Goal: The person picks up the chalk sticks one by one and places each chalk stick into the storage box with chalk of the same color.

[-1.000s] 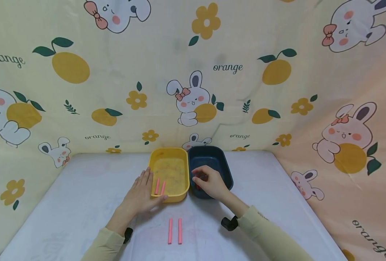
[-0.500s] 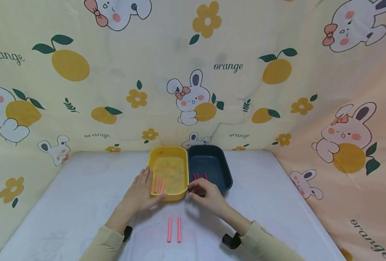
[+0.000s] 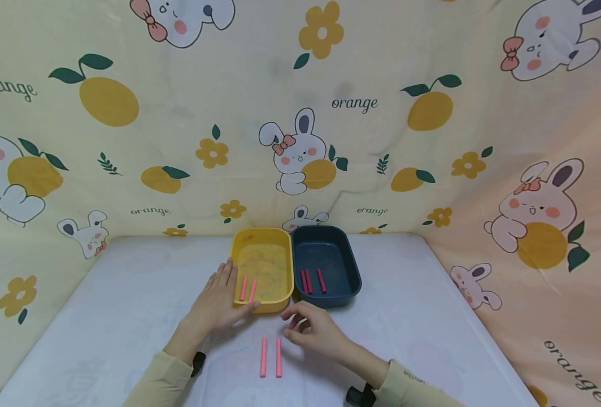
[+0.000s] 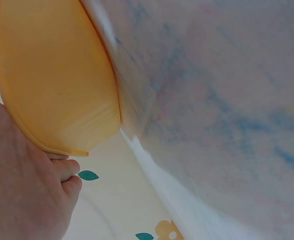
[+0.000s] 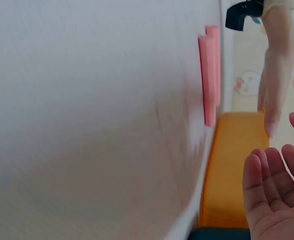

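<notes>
My left hand [image 3: 217, 299] rests along the left side of a yellow plastic tray [image 3: 286, 305], fingers straight and thumb at the front rim. Two pink chalk sticks [image 3: 252, 290] lie in that tray. Above the white table, my right hand [image 3: 317, 329] hovers in front of the trays, its fingers loosely bent with nothing between them, as the right wrist view also shows. Just left of it, two more pink chalk sticks [image 3: 278, 358] lie side by side on the cloth. A dark blue tray [image 3: 357, 277] stands against the yellow one and holds three darker pink sticks [image 3: 321, 280].
The white table cover [image 3: 107, 339] bears faint blue and pink smudges. A cream curtain [image 3: 219, 85] printed with rabbits and oranges rises behind the table and along its sides. Black wrist cameras [image 3: 360, 395] sit by both sleeves.
My right hand has come out of the dark blue tray and moved toward me, leaving the three darker sticks there in sight. The left hand stays at the yellow tray.
</notes>
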Demonstrator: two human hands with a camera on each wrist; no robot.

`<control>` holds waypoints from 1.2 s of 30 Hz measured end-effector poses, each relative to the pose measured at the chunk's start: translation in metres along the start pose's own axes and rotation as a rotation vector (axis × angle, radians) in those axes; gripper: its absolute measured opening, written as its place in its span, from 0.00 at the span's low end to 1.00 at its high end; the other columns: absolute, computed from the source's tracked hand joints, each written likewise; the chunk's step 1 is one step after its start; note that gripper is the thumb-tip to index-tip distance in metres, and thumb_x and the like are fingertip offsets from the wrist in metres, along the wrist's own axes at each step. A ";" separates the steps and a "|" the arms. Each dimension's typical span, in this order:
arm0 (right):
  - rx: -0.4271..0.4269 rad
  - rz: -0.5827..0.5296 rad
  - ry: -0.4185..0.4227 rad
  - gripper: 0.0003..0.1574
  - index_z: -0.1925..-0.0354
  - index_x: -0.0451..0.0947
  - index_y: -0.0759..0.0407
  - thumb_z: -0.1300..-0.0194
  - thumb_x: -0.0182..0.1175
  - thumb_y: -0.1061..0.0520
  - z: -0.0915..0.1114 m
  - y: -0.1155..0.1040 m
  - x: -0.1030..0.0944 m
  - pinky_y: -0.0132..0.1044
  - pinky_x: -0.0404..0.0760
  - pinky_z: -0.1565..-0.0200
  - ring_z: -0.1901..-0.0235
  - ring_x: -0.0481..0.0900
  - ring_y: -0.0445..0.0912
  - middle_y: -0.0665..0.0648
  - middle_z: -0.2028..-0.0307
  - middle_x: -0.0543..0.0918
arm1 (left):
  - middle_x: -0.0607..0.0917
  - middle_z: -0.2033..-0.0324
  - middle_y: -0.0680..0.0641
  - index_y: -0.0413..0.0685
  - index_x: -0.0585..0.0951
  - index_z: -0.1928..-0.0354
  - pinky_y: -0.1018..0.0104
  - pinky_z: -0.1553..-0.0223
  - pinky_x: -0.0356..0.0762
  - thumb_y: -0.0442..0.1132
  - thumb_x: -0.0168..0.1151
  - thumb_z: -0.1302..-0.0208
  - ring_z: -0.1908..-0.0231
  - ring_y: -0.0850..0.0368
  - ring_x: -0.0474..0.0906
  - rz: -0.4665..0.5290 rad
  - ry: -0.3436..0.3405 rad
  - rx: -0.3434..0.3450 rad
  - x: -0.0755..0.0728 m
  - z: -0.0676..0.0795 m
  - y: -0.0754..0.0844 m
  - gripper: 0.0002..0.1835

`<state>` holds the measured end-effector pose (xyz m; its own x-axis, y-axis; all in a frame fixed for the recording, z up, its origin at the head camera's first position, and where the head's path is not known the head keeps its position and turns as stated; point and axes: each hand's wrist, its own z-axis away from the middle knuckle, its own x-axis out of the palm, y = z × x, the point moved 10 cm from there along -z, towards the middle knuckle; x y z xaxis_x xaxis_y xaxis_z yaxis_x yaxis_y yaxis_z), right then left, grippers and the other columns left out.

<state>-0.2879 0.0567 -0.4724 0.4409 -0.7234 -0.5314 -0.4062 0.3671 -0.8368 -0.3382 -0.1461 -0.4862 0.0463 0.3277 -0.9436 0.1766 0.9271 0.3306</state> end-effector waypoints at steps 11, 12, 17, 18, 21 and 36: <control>0.073 0.010 -0.163 0.22 0.44 0.80 0.57 0.35 0.72 0.57 0.004 0.010 0.029 0.28 0.83 0.57 0.60 0.82 0.37 0.52 0.52 0.82 | 0.42 0.18 0.32 0.30 0.44 0.19 0.40 0.20 0.44 0.76 0.55 0.34 0.19 0.34 0.40 -0.006 -0.004 0.001 0.000 0.000 0.002 0.64; 0.076 0.020 -0.173 0.23 0.44 0.80 0.57 0.35 0.73 0.56 0.005 0.011 0.031 0.28 0.83 0.58 0.61 0.81 0.36 0.51 0.53 0.82 | 0.42 0.18 0.32 0.30 0.44 0.19 0.40 0.20 0.44 0.76 0.55 0.34 0.19 0.34 0.40 -0.006 -0.003 0.004 0.000 0.001 0.002 0.64; 0.094 0.090 -0.204 0.23 0.45 0.80 0.52 0.37 0.74 0.54 0.007 0.014 0.039 0.27 0.81 0.60 0.63 0.78 0.35 0.46 0.58 0.79 | 0.42 0.18 0.32 0.30 0.45 0.19 0.40 0.20 0.45 0.77 0.54 0.35 0.19 0.34 0.40 -0.009 -0.005 0.004 0.001 0.000 0.001 0.64; 0.095 0.099 -0.207 0.23 0.45 0.80 0.52 0.37 0.74 0.54 0.007 0.014 0.040 0.27 0.81 0.60 0.64 0.78 0.35 0.45 0.59 0.79 | 0.42 0.18 0.32 0.30 0.45 0.19 0.41 0.20 0.45 0.77 0.54 0.35 0.19 0.34 0.40 -0.010 -0.005 0.004 0.001 0.000 0.001 0.65; 0.093 0.123 -0.209 0.23 0.45 0.81 0.52 0.37 0.75 0.53 0.007 0.014 0.042 0.26 0.80 0.60 0.64 0.77 0.35 0.44 0.60 0.78 | 0.43 0.18 0.32 0.30 0.46 0.19 0.41 0.20 0.45 0.77 0.55 0.35 0.19 0.34 0.40 -0.010 -0.001 0.004 0.002 0.000 0.000 0.64; 0.083 0.177 -0.201 0.25 0.46 0.81 0.51 0.38 0.77 0.51 0.001 0.013 0.048 0.25 0.80 0.60 0.64 0.75 0.34 0.43 0.59 0.76 | 0.43 0.18 0.32 0.30 0.47 0.19 0.41 0.21 0.46 0.76 0.56 0.35 0.19 0.34 0.42 -0.011 0.018 0.003 0.000 -0.001 0.001 0.64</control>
<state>-0.2708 0.0273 -0.5090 0.5222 -0.5163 -0.6788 -0.4276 0.5302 -0.7322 -0.3388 -0.1452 -0.4863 0.0264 0.3204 -0.9469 0.1799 0.9303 0.3197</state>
